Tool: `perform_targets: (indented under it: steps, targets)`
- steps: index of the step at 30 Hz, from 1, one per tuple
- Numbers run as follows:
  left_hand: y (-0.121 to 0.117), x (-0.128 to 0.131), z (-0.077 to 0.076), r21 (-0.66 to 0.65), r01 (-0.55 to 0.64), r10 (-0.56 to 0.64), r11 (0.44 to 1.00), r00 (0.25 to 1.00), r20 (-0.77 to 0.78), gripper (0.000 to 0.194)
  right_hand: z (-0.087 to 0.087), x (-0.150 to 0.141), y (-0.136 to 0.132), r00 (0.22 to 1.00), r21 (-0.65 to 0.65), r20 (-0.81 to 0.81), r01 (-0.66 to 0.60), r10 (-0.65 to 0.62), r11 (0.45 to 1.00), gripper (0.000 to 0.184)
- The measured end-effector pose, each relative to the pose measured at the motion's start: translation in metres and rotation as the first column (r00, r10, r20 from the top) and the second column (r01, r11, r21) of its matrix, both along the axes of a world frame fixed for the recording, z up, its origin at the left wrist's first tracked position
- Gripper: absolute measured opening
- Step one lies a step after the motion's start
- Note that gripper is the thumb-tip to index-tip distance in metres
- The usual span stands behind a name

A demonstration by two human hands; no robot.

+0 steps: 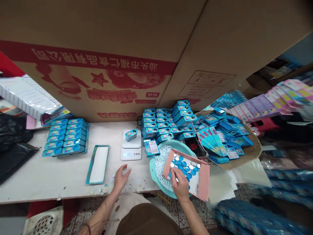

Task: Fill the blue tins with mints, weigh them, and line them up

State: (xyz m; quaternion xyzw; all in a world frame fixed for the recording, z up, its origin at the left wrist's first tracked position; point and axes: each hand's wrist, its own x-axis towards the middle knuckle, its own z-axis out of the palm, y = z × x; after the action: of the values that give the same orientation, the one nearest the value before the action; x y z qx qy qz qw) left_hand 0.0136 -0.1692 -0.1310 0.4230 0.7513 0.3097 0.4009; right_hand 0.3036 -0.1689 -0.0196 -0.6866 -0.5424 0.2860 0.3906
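My left hand [121, 178] rests on the white table [61, 176] near its front edge, fingers curled loosely with nothing seen in them. My right hand [180, 184] reaches into a pink tray [204, 182] holding several small blue round pieces [186, 166], fingertips pinched on one of them. The tray lies across a teal basin [156, 178] filled with small white candies [162, 160]. A white scale [131, 148] carries one blue tin [131, 134].
Stacked blue tins [65, 137] sit at the table's left, more [166, 125] behind the basin. An empty blue-rimmed tray [97, 164] lies beside the scale. A cardboard box of blue packs [225, 137] stands right. Large cartons [122, 58] wall the back. Black bags [12, 143] lie left.
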Motion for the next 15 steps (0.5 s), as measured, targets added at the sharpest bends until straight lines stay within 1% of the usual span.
perform_targets:
  steps: [2,4,6,8,12,15]
  targets:
    - [0.005,0.003,0.002,-0.021,0.023,-0.024,1.0,1.0,-0.01,0.043,-0.002,0.006,-0.005,0.999,0.054,0.036,-0.01,0.009,0.999,0.021]
    - [0.007,0.005,0.005,-0.055,0.051,-0.053,0.997,0.998,-0.024,0.042,-0.004,0.011,-0.01,0.994,0.107,0.105,-0.041,0.03,0.993,0.024]
    - [0.006,0.006,0.009,-0.091,0.082,-0.086,0.992,0.995,-0.042,0.04,-0.006,0.016,-0.015,0.982,0.128,0.18,-0.079,0.055,0.989,0.025]
    - [0.003,0.007,0.011,-0.124,0.109,-0.118,0.986,0.99,-0.073,0.036,-0.009,0.02,-0.02,0.972,0.127,0.223,-0.102,0.072,0.987,0.025]
    - [-0.013,0.006,0.014,-0.204,0.165,-0.196,0.965,0.97,-0.143,0.03,-0.012,0.024,-0.029,0.965,0.115,0.249,-0.109,0.078,0.987,0.027]
    - [-0.026,0.004,0.02,-0.254,0.169,-0.215,0.952,0.963,-0.162,0.027,-0.014,0.025,-0.037,0.964,0.085,0.245,-0.132,0.107,0.988,0.028]
